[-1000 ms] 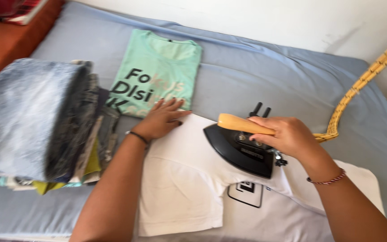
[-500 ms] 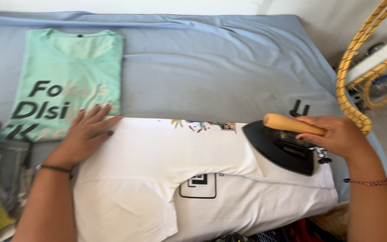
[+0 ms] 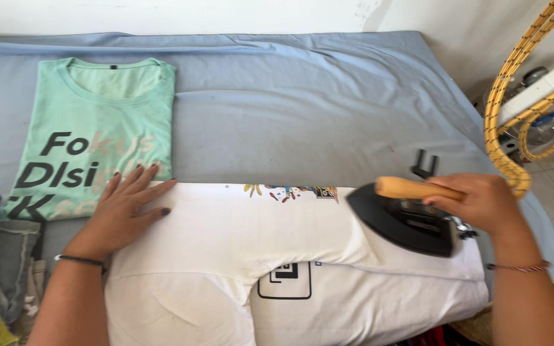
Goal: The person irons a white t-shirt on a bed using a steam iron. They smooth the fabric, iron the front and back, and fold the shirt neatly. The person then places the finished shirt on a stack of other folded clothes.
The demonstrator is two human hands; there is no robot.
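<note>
On the blue-sheeted bed (image 3: 302, 109), your left hand (image 3: 123, 214) lies flat, fingers spread, on the white T-shirt (image 3: 245, 256). Your right hand (image 3: 482, 202) clasps the black iron (image 3: 405, 221) by its wooden handle.

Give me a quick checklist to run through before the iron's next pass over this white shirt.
1. Grip on the iron: right hand closed around the wooden handle. Ok.
2. White shirt pinned down: left hand flat on its left edge. Ok.
3. Fingers out of the iron's path: the left hand is well away from the iron's tip. Ok.
4. Fabric ahead of the tip: smooth, but a fold runs below it. Not ok.
5. Folded green shirt out of the way: lies on the blue sheet, left fingertips overlapping its lower edge. Ok.
6. Iron heat: cannot tell.
</note>
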